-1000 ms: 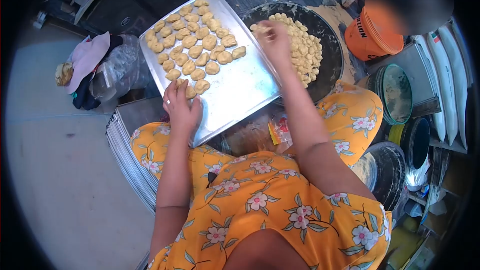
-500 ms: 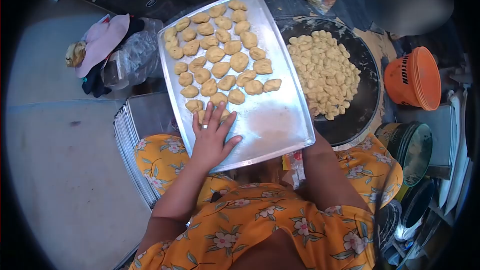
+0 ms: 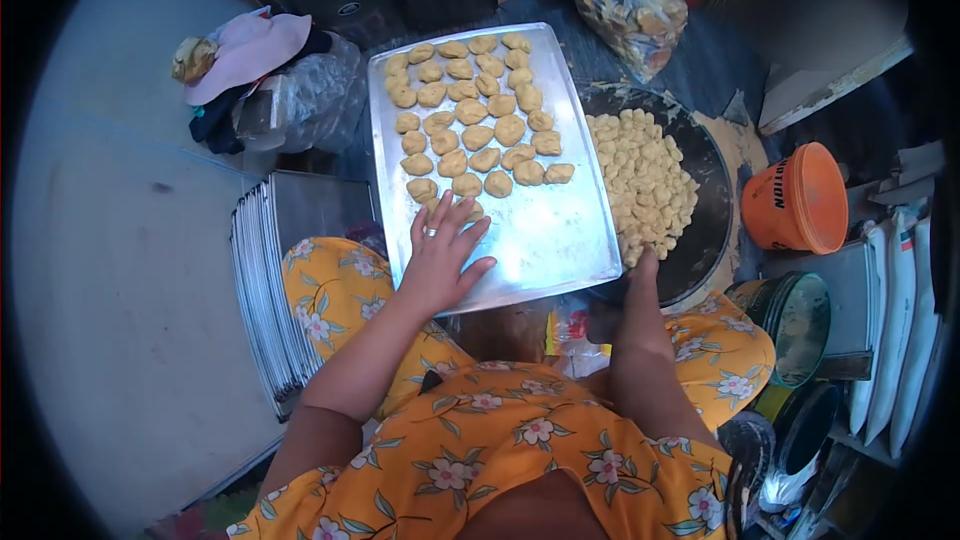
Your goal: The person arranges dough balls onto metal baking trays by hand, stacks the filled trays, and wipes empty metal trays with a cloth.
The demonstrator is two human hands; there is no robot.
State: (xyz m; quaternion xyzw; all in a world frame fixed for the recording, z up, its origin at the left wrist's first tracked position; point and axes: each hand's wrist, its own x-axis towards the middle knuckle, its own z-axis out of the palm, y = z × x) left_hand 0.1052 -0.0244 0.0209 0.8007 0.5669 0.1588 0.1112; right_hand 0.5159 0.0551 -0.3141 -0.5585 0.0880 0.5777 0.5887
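A silver metal tray (image 3: 540,240) holds rows of small, lumpy dough pieces (image 3: 470,112). Over its near left part lies my left hand (image 3: 447,250), fingers spread, a ring on one finger. Its fingertips rest at the nearest row, where dough pieces are partly covered. To the right of the tray, a wide black pan (image 3: 715,210) contains a large heap of dough lumps (image 3: 645,175). My right hand (image 3: 643,285) reaches to the near edge of that heap, close to the tray's corner. Its fingers are not clearly visible.
Stacked trays (image 3: 262,290) stand at left, near a pink hat (image 3: 255,50) and clear plastic. An orange bucket (image 3: 795,198) and a dark green bucket (image 3: 800,325) are at right. Beyond the pan sits a filled plastic bag (image 3: 632,15). A blurred patch covers the upper right.
The whole view has shifted, and the tray looks smaller and less tilted. My right hand, hidden by the tray before, now shows at the dough heap. My left hand stays on the tray.
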